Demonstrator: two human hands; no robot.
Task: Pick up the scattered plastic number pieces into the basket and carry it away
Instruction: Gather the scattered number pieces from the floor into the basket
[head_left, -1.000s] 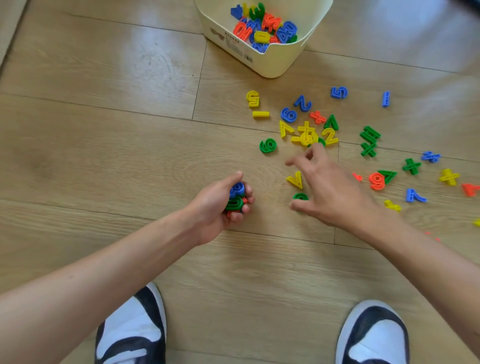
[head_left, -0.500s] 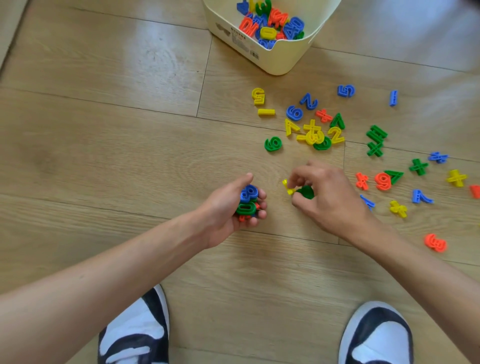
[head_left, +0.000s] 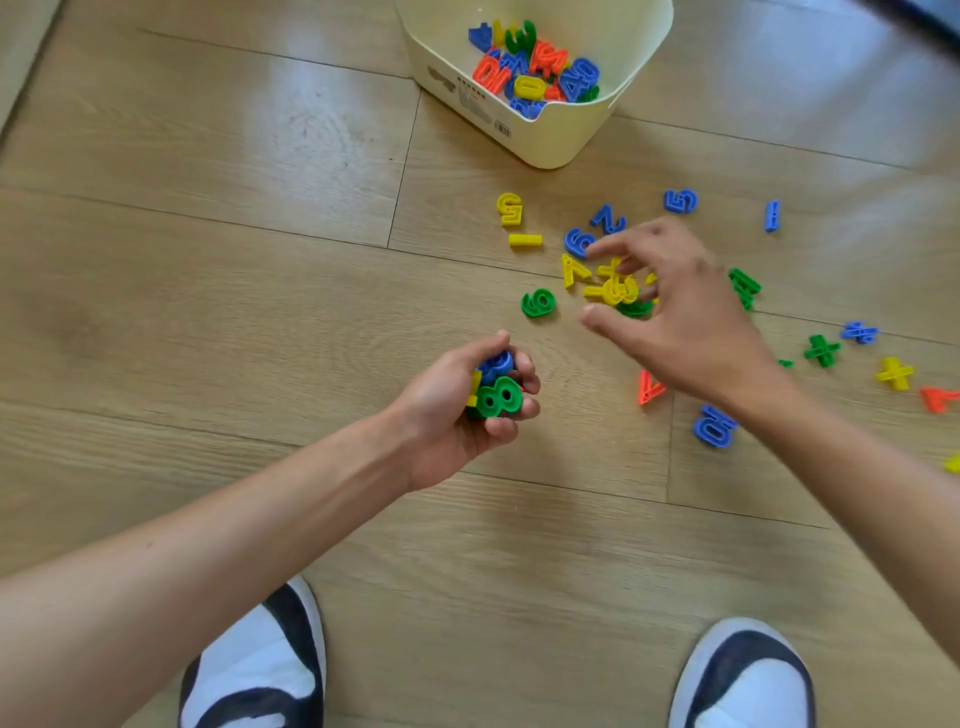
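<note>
Coloured plastic number pieces lie scattered on the wooden floor, among them a green 6, a yellow 5, a blue 5 and an orange piece. My left hand is shut on a handful of pieces, a green 8 on top. My right hand hovers with spread fingers over a yellow and green cluster, holding nothing. The cream basket stands at the top, partly filled with pieces.
My two black and white shoes stand at the bottom edge. More pieces spread to the right, such as a blue piece, a green sign and a yellow sign. A pale strip borders the floor at far left.
My right hand took a yellow and a green piece near my left hand, those pieces joined the left handful, and the right hand has moved up over the yellow cluster.
</note>
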